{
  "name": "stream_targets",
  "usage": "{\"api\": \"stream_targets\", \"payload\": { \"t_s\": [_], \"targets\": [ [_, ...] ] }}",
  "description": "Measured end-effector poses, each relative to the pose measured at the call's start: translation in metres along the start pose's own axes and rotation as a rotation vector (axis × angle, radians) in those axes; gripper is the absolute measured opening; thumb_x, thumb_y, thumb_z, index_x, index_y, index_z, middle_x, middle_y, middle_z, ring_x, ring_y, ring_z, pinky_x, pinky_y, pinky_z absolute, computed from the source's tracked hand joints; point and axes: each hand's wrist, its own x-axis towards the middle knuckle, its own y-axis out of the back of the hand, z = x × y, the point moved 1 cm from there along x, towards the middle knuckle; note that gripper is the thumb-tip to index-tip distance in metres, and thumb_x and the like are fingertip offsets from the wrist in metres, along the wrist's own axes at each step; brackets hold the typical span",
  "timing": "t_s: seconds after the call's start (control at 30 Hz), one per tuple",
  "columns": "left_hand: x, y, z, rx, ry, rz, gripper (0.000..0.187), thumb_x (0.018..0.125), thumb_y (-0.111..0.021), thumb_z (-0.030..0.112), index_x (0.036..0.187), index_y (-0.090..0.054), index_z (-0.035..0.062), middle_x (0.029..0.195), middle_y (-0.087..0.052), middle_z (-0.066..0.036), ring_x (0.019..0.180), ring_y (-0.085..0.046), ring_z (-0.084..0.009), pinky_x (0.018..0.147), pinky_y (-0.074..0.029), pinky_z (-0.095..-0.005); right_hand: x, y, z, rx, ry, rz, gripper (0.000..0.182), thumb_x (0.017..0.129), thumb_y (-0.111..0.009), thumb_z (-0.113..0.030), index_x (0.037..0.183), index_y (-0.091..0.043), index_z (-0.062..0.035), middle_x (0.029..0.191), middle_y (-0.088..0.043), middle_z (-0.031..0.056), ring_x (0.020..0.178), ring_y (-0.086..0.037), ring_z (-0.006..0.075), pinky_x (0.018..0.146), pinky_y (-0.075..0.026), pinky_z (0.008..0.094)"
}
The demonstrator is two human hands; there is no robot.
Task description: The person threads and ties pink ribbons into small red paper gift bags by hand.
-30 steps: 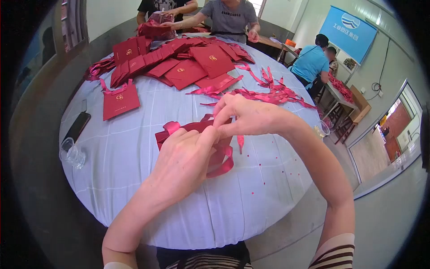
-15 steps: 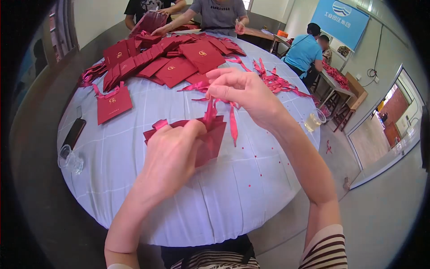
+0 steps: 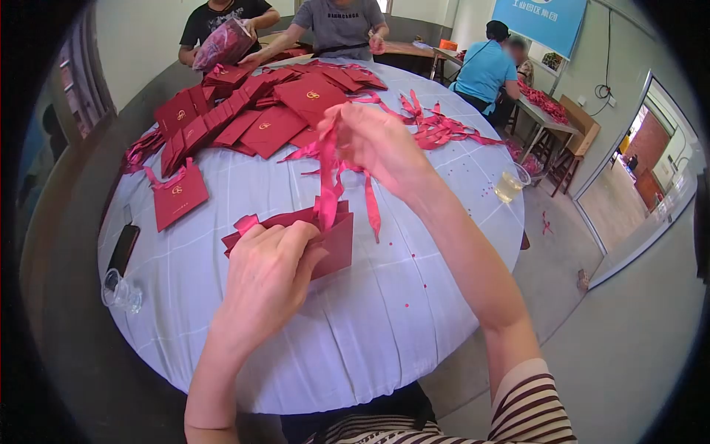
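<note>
A dark red paper gift bag [image 3: 336,248] stands on the cloth in front of me. My left hand [image 3: 266,259] is closed on its top edge, fingertips partly hidden at the opening. Above the bag, my right hand [image 3: 377,144] pinches a pink-red ribbon [image 3: 329,174] that runs down to the bag's rim near my left fingers. A short ribbon loop [image 3: 246,223] shows at the bag's left side. Whether the ribbon passes through a hole is hidden by my left hand.
A heap of red bags [image 3: 270,132] and loose ribbons [image 3: 447,132] cover the round table's far side. One ribboned bag [image 3: 179,196], a phone [image 3: 123,250] and a clear cup [image 3: 120,292] lie left; a cup of yellowish liquid [image 3: 510,183] stands right. Several people work beyond.
My right hand has drawn the ribbon upward, so a longer stretch shows above the bag. My left hand keeps its hold on the bag. The view has shifted slightly.
</note>
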Motion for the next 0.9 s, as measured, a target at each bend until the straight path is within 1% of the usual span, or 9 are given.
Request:
{"api": "stream_targets", "payload": {
  "t_s": [0.07,0.23,0.37,0.43,0.5,0.6,0.73,0.87,0.9],
  "targets": [
    [0.0,-0.003,-0.003,0.022,-0.011,0.037,0.012,0.079,-0.065,0.006,0.087,-0.057,0.002,0.073,-0.06,-0.012,0.067,-0.056,-0.0278,0.065,-0.04,-0.0364,-0.011,0.009,0.01,0.144,-0.148,-0.272,0.034,0.093,-0.058,-0.03,0.113,-0.058,-0.0022,0.104,-0.064,0.0069,0.089,-0.062,0.013,0.076,-0.049,0.0282],
    [0.001,-0.007,-0.003,0.052,-0.024,0.09,0.012,0.077,-0.066,0.005,0.084,-0.056,0.0027,0.069,-0.059,-0.01,0.063,-0.056,-0.0268,0.063,-0.04,-0.0356,-0.047,-0.018,0.015,-0.293,-0.132,-0.295,0.029,0.09,-0.063,-0.02,0.111,-0.062,0.0002,0.102,-0.064,0.0042,0.086,-0.059,0.0089,0.078,-0.047,0.0257],
    [0.003,-0.007,0.0,0.077,-0.059,0.083,0.014,0.075,-0.067,0.006,0.081,-0.055,0.003,0.067,-0.058,-0.009,0.062,-0.056,-0.0251,0.061,-0.04,-0.0357,-0.05,-0.027,0.019,-0.261,-0.031,-0.089,0.018,0.084,-0.068,-0.016,0.092,-0.068,-0.0007,0.093,-0.062,0.0022,0.082,-0.057,0.0072,0.073,-0.045,0.0235],
    [0.002,-0.008,0.001,0.079,-0.09,0.062,0.014,0.075,-0.068,0.006,0.078,-0.054,0.0033,0.066,-0.057,-0.009,0.061,-0.056,-0.0244,0.06,-0.039,-0.0356,-0.048,-0.027,0.022,-0.593,0.265,0.05,0.016,0.084,-0.068,-0.017,0.089,-0.068,-0.0015,0.085,-0.057,-0.0016,0.072,-0.054,0.0055,0.067,-0.043,0.022],
    [0.002,-0.006,0.003,0.063,-0.077,0.052,0.014,0.075,-0.068,0.006,0.079,-0.055,0.0032,0.067,-0.058,-0.009,0.061,-0.055,-0.0254,0.061,-0.039,-0.0356,-0.048,-0.027,0.021,-0.692,0.34,0.086,0.017,0.085,-0.068,-0.018,0.089,-0.067,-0.0013,0.082,-0.053,-0.0024,0.064,-0.049,0.0052,0.062,-0.041,0.0205],
    [0.001,-0.008,0.004,0.049,-0.062,0.07,0.013,0.075,-0.068,0.006,0.079,-0.057,0.0031,0.067,-0.058,-0.01,0.061,-0.055,-0.0265,0.061,-0.039,-0.0355,-0.049,-0.022,0.014,-0.666,0.173,0.059,0.019,0.086,-0.067,-0.019,0.089,-0.067,-0.0005,0.078,-0.054,-0.001,0.062,-0.05,0.0063,0.057,-0.041,0.0208],
    [0.001,-0.008,0.0,0.081,-0.079,0.104,0.014,0.074,-0.068,0.007,0.078,-0.054,0.0037,0.066,-0.057,-0.008,0.061,-0.056,-0.0236,0.059,-0.038,-0.0353,-0.06,-0.011,0.004,-0.93,-0.252,-0.025,0.053,0.093,-0.049,-0.05,0.091,-0.067,-0.0003,0.072,-0.06,-0.0001,0.063,-0.054,0.0064,0.053,-0.044,0.0248],
    [0.0,-0.007,0.001,0.079,-0.091,0.102,0.014,0.075,-0.068,0.007,0.078,-0.054,0.0036,0.066,-0.057,-0.008,0.062,-0.056,-0.0235,0.059,-0.038,-0.0352,-0.06,-0.02,0.008,-0.936,-0.367,-0.109,0.046,0.092,-0.054,-0.045,0.092,-0.068,-0.0004,0.079,-0.064,0.0018,0.069,-0.056,0.0066,0.059,-0.045,0.0248],
    [-0.001,-0.007,0.002,0.071,-0.074,0.078,0.014,0.075,-0.068,0.007,0.079,-0.056,0.003,0.068,-0.058,-0.009,0.062,-0.056,-0.0252,0.06,-0.039,-0.0354,-0.06,-0.022,0.014,-0.692,-0.247,-0.143,0.04,0.092,-0.057,-0.039,0.093,-0.069,-0.0007,0.08,-0.064,0.0012,0.071,-0.056,0.006,0.061,-0.045,0.0239]
  ]
}}
